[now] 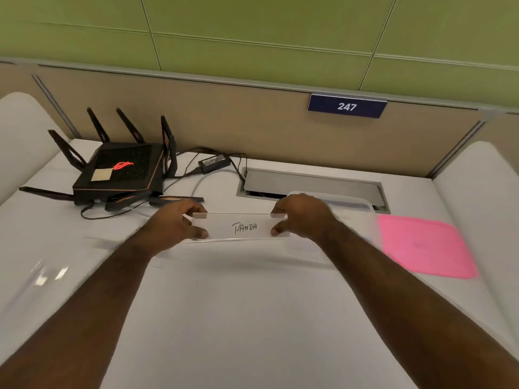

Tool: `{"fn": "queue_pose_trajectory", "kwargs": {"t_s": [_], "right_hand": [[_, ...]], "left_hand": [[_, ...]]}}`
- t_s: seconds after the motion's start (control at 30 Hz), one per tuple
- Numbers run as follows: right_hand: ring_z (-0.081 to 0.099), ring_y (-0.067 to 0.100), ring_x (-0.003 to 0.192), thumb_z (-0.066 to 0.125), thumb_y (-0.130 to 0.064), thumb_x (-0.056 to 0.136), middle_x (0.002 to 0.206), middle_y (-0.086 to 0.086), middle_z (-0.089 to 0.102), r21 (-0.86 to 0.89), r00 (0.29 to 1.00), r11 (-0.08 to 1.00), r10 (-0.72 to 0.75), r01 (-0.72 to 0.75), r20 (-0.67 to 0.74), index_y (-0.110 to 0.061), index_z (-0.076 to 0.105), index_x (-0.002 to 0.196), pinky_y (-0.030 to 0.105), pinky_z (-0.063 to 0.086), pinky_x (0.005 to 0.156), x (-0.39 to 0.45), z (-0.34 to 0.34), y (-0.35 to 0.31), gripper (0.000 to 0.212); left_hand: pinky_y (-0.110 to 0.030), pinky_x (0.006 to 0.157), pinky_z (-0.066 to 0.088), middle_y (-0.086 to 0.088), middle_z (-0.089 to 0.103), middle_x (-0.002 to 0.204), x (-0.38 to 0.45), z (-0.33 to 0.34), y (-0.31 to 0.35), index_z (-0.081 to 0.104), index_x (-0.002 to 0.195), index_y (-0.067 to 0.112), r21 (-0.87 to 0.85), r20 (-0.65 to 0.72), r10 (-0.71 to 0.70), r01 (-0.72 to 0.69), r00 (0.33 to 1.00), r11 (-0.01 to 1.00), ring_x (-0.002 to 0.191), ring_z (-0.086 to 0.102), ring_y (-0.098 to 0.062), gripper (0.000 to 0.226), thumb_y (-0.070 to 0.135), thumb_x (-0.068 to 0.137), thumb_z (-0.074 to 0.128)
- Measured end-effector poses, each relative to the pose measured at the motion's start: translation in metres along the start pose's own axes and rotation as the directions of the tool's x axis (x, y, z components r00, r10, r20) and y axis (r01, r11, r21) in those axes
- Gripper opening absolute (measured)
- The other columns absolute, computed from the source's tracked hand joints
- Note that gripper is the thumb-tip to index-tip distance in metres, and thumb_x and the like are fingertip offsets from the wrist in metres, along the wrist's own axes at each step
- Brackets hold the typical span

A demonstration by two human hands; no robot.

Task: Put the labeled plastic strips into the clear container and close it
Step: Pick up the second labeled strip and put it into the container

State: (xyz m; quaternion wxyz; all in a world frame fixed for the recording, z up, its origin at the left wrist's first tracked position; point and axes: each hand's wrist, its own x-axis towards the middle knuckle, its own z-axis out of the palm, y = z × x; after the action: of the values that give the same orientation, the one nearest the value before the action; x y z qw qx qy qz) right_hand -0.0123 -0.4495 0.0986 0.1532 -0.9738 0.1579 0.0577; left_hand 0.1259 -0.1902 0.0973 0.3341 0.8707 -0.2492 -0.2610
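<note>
The left hand [179,220] and right hand [300,214] each pinch one end of a clear strip [244,227] marked "PANDA", thumb below and fingers above. The strip is held above the middle of the desk [252,318]. Its long axis runs left to right; the writing faces the person, upright. Step in hand: carrying one strip. The container [348,202] sits near the back edge, behind the right hand, with the pink lid [424,245] beside it. Next move probably requires aligning the strip with the opening.
</note>
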Motion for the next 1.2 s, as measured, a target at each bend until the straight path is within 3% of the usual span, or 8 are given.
{"fn": "queue_pose_trajectory", "kwargs": {"t_s": [0.2,0.33,0.47,0.57,0.73,0.93,1.1,1.2], "right_hand": [[0.057,0.015,0.106,0.078,-0.052,0.065,0.109,-0.012,0.069,-0.007,0.977,0.989,0.142,-0.145,-0.158,-0.036,0.067,0.108,0.028,0.036,0.072,-0.020,-0.033,0.067,0.048],[0.058,0.015,0.109,0.077,-0.050,0.068,0.112,-0.014,0.070,-0.004,0.953,0.978,0.204,-0.210,-0.222,-0.036,0.069,0.107,0.027,0.040,0.079,-0.028,-0.040,0.108,0.043],[0.054,0.018,0.113,0.075,-0.049,0.072,0.111,-0.011,0.069,-0.047,0.932,0.955,0.275,-0.293,-0.235,-0.037,0.069,0.109,0.028,0.037,0.075,-0.033,-0.033,0.146,0.039],[0.056,0.021,0.109,0.075,-0.049,0.072,0.105,-0.004,0.071,-0.086,0.925,0.945,0.286,-0.316,-0.251,-0.036,0.071,0.108,0.030,0.042,0.078,-0.036,-0.020,0.171,0.038],[0.058,0.024,0.101,0.073,-0.048,0.075,0.102,0.001,0.074,-0.230,0.926,0.926,0.225,-0.300,-0.303,-0.033,0.073,0.104,0.033,0.040,0.077,-0.034,0.006,0.197,0.032],[0.055,0.025,0.102,0.071,-0.043,0.079,0.104,-0.001,0.074,-0.355,0.952,0.904,0.147,-0.240,-0.269,-0.026,0.074,0.102,0.040,0.037,0.085,-0.021,0.022,0.206,0.028],[0.056,0.029,0.102,0.070,-0.041,0.081,0.101,0.004,0.073,-0.515,0.978,0.839,0.087,-0.175,-0.190,-0.018,0.074,0.099,0.044,0.038,0.089,-0.015,0.031,0.203,0.030],[0.056,0.030,0.102,0.069,-0.037,0.082,0.099,0.006,0.072,-0.554,0.983,0.816,0.089,-0.164,-0.161,-0.015,0.074,0.098,0.046,0.037,0.091,-0.013,0.034,0.203,0.027]], "left_hand": [[-0.025,0.061,0.049,0.010,0.070,0.097,0.050,0.041,0.062,0.069,0.095,0.034,0.131,-0.035,0.155,-0.149,0.987,0.980,0.071,0.062,-0.007,0.042,0.026,0.059,0.089],[-0.030,0.077,0.050,0.014,0.069,0.098,0.077,0.074,0.093,0.069,0.094,0.038,0.262,-0.053,0.214,-0.194,0.975,0.945,0.086,0.061,-0.011,0.039,0.035,0.058,0.085],[-0.030,0.082,0.043,0.015,0.071,0.103,0.095,0.113,0.116,0.070,0.098,0.036,0.358,-0.066,0.260,-0.220,0.963,0.907,0.096,0.061,-0.013,0.036,0.038,0.063,0.082],[-0.037,0.095,0.034,0.012,0.070,0.110,0.106,0.139,0.130,0.068,0.105,0.033,0.538,-0.041,0.323,-0.252,0.946,0.805,0.110,0.054,-0.017,0.039,0.047,0.070,0.077],[-0.039,0.091,0.028,0.008,0.069,0.110,0.120,0.172,0.142,0.066,0.109,0.034,0.749,0.022,0.338,-0.240,0.941,0.618,0.110,0.051,-0.018,0.037,0.050,0.076,0.071],[-0.042,0.094,0.030,0.003,0.070,0.107,0.132,0.196,0.139,0.069,0.107,0.026,0.869,0.050,0.339,-0.208,0.940,0.449,0.106,0.055,-0.023,0.032,0.043,0.080,0.070],[-0.041,0.097,0.031,-0.002,0.071,0.093,0.132,0.211,0.138,0.068,0.095,0.016,0.914,0.084,0.358,-0.215,0.930,0.344,0.098,0.057,-0.026,0.012,0.020,0.084,0.065],[-0.040,0.097,0.032,-0.005,0.070,0.085,0.133,0.219,0.141,0.067,0.088,0.011,0.921,0.092,0.360,-0.217,0.928,0.324,0.092,0.058,-0.027,0.013,0.005,0.081,0.059]]}}
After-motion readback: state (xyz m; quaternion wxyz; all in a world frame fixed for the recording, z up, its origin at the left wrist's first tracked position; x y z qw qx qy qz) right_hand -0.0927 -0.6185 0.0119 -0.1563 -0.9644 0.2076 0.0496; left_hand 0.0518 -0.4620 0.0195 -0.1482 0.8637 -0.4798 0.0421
